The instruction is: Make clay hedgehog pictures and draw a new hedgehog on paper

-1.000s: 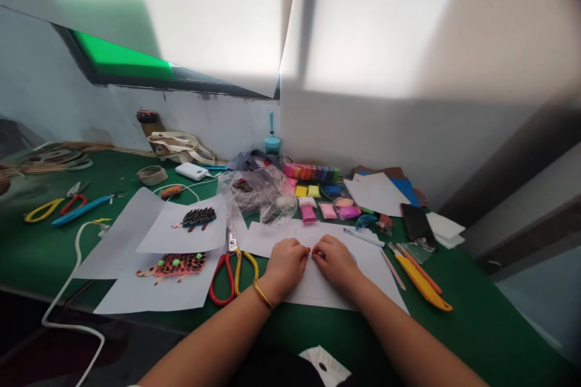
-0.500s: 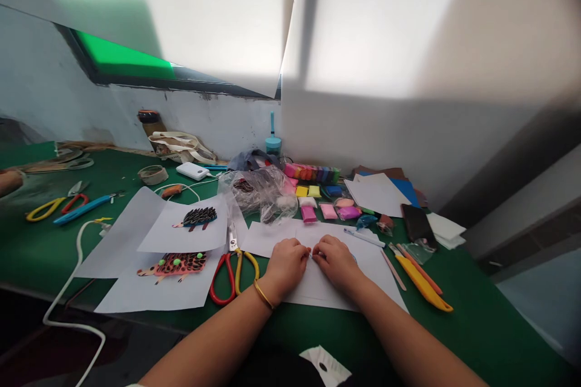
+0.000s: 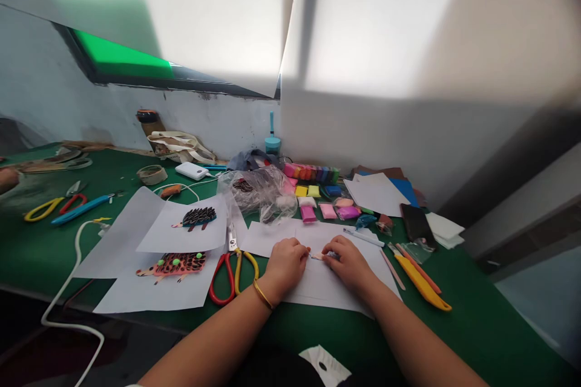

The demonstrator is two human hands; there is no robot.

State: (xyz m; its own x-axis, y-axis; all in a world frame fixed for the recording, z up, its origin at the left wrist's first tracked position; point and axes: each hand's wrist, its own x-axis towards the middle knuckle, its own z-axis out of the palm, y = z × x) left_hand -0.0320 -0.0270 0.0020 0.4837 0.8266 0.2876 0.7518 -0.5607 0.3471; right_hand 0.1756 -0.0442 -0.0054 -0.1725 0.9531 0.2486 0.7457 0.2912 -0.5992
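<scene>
A small peach piece, apparently modelling clay [image 3: 316, 256], lies on the white paper [image 3: 313, 291] between my hands, with some blue at its right end. My left hand [image 3: 288, 263] is closed, thumb and fingers pressed together at the piece's left tip; what they pinch is too small to make out. Over the blue end bend the fingers of my right hand [image 3: 347, 261], closed on the piece and hiding part of it. Large scissors [image 3: 233, 254] with one red and one yellow handle lie just left of my left hand.
On the left, paper sheets carry a blue-black hedgehog figure [image 3: 198, 216] and a pink one [image 3: 179, 263]. Several clay packets [image 3: 308, 214] lie behind the paper. To the right are a pen [image 3: 365, 237] and a yellow tool [image 3: 422, 283]. Another person's hand [image 3: 8, 179] shows far left.
My right hand has shifted a little to the right, and the peach piece now shows between the hands. My left hand stays nearly where it was.
</scene>
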